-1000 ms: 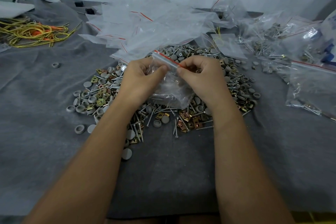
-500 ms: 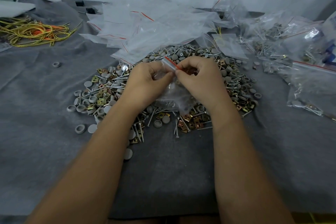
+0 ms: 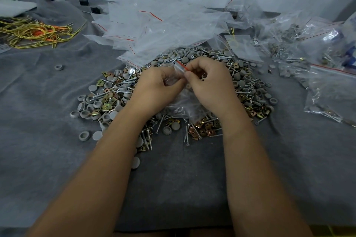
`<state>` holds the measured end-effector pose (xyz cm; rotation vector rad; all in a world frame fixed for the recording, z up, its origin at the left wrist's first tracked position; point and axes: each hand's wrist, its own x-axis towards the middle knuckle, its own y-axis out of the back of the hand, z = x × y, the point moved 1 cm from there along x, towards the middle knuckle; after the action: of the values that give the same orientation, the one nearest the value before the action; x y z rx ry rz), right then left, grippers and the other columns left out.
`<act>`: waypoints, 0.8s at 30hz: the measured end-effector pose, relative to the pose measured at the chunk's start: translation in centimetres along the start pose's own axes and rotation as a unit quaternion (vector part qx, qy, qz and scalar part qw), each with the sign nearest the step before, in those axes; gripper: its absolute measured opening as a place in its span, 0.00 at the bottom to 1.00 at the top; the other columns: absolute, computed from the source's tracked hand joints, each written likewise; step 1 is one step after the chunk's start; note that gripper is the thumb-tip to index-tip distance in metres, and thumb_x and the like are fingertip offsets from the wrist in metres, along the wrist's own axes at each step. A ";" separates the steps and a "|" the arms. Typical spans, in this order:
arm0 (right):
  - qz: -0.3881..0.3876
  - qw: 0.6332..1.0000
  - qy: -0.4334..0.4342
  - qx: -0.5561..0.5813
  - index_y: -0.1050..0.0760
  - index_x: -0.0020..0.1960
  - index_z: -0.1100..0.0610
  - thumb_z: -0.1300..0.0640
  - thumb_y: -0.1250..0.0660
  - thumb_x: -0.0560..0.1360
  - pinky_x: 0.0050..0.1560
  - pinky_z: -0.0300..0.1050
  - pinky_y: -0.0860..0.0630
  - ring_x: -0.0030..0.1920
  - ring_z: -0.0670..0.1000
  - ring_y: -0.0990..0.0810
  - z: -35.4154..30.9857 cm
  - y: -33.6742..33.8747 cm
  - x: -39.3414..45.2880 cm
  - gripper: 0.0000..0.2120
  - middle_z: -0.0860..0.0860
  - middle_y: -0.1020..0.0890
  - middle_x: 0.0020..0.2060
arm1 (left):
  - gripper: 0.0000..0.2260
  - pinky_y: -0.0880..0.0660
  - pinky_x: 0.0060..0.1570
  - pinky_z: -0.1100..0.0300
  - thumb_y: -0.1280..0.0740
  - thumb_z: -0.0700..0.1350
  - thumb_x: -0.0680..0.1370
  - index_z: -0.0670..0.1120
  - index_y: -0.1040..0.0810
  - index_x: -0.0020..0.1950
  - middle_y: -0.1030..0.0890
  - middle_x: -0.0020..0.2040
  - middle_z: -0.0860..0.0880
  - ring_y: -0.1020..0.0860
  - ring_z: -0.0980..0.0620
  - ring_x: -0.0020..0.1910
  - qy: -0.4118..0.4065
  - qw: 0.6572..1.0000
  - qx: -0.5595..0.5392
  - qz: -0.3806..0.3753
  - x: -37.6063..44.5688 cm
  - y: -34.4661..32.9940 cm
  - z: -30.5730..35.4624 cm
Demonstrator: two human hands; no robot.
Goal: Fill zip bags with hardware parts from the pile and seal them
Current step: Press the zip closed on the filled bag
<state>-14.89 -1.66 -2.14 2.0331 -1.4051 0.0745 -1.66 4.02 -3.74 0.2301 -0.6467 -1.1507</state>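
Observation:
A clear zip bag [image 3: 185, 105] with a red strip at its mouth hangs between both hands, over the pile of hardware parts [image 3: 107, 98]: screws, grey caps and brass clips on the grey cloth. My left hand [image 3: 156, 88] pinches the bag's top edge from the left. My right hand [image 3: 210, 84] pinches the same edge from the right, fingertips almost meeting the left ones. The bag's lower part sags onto the pile between my wrists. What is inside the bag I cannot make out.
A heap of empty zip bags [image 3: 154, 31] lies behind the pile. Filled bags [image 3: 331, 90] sit at the right. Yellow and orange cords [image 3: 36, 32] lie at the far left. A stray grey cap [image 3: 59, 67] sits alone on the cloth [image 3: 38, 140].
Both hands have drawn closer together along the bag's top edge, so less of the red strip shows. The bag has bunched up and sunk lower between the wrists.

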 end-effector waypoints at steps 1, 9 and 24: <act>0.001 1.000 -0.002 -0.007 0.22 0.43 0.51 0.62 0.32 0.76 0.39 0.31 0.27 0.36 0.37 0.25 0.1 -0.1 0.0 0.07 0.42 0.22 0.35 | 0.02 0.32 0.28 0.70 0.29 0.43 0.77 0.48 0.16 0.46 0.23 0.29 0.53 0.28 0.62 0.25 0.003 1.000 -0.013 0.002 0.0 0.1 0.1; 0.011 1.000 0.009 0.023 0.19 0.44 0.54 0.63 0.33 0.75 0.43 0.40 0.22 0.40 0.45 0.21 -0.3 0.0 -0.1 0.06 0.46 0.19 0.37 | 0.02 0.33 0.33 0.60 0.31 0.37 0.78 0.43 0.19 0.47 0.25 0.37 0.28 0.30 0.49 0.33 0.006 0.996 -0.085 0.009 0.0 0.3 0.3; 0.028 0.999 0.021 0.025 0.21 0.42 0.55 0.64 0.32 0.75 0.41 0.31 0.26 0.40 0.41 0.23 -0.3 -0.2 -0.2 0.06 0.45 0.20 0.36 | 0.04 0.39 0.25 0.72 0.27 0.43 0.76 0.44 0.17 0.43 0.34 0.21 0.57 0.37 0.61 0.21 -0.006 0.998 -0.056 0.003 0.1 0.0 -0.2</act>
<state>-14.71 -1.34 -2.06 2.0203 -1.4474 0.1785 -1.51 3.91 -3.84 0.1254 -0.5903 -1.1786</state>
